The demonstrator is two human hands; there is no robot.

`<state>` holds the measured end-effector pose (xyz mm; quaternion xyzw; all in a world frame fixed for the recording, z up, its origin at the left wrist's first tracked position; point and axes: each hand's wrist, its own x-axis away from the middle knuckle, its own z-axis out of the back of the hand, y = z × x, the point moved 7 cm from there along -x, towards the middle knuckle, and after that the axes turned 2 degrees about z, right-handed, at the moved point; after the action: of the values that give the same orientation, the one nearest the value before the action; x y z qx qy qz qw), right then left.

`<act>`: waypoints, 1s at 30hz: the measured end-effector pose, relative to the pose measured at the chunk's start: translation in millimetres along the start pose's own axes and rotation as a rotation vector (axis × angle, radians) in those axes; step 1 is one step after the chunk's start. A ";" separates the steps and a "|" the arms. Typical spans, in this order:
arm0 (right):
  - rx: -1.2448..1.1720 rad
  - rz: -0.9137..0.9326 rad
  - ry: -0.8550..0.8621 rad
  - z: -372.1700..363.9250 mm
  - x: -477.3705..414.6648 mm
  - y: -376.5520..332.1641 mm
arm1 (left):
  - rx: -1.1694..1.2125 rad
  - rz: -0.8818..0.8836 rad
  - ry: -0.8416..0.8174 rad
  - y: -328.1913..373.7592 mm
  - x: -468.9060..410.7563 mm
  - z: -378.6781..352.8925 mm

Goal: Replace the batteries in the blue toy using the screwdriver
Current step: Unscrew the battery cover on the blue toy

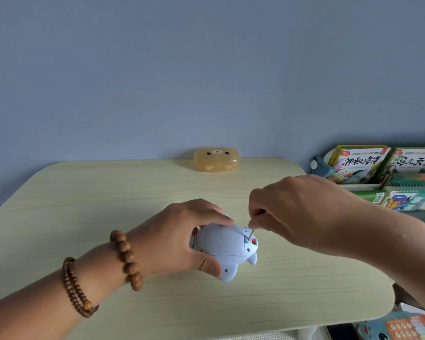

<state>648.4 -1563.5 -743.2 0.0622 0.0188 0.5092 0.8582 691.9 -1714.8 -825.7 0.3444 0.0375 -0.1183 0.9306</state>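
Blue toy (225, 246), belly up near the middle of the pale wooden table (84, 204), serves as the reference point. Nearest the viewer, the left hand (182, 239) closes around the toy's left flank, thumb under its near edge and fingers over the far side, pinning it to the tabletop; two bead bracelets (125, 258) sit on that wrist. At the toy's right end, the right hand (295, 212) pinches the screwdriver (252, 233) between thumb and fingertips, the slim metal shaft slanting down into a recess beside a small red part. The battery cover appears to be in place, so the step is judged to be working the cover screw.

To do it well: keep the shaft in line with the screw, press down while turning, and let the left hand resist the twist.

Room for moving: bare tabletop lies on all sides of the toy, and the table's near and right edges are well apart from it. Beyond the toy, a yellow bear-faced case (216, 159) rests at the far edge against the wall. Far right of the toy, off the table, stand picture books (363, 165).
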 end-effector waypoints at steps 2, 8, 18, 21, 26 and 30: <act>0.054 -0.059 0.006 -5.5 -1.8 6.1 | 0.023 0.008 0.004 -1.2 0.5 -0.1; -0.082 -0.105 -0.056 -16.4 2.5 9.3 | 0.013 0.043 0.010 -1.3 2.4 0.5; -0.023 -0.037 -0.006 -18.8 -2.6 6.5 | 0.038 0.062 0.011 -1.3 3.6 1.2; -0.027 -0.063 -0.004 -21.1 -1.3 11.5 | 0.049 0.065 0.011 -2.1 2.6 1.8; -0.136 -0.060 -0.055 -16.6 4.7 9.4 | 0.046 0.071 0.005 -1.6 2.3 1.8; -0.123 -0.042 -0.023 -12.3 2.3 6.7 | 0.051 0.077 0.002 -2.4 3.2 1.3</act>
<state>642.5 -1557.2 -754.4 0.0149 -0.0209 0.4905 0.8711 694.4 -1718.1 -826.7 0.3692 0.0221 -0.0832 0.9254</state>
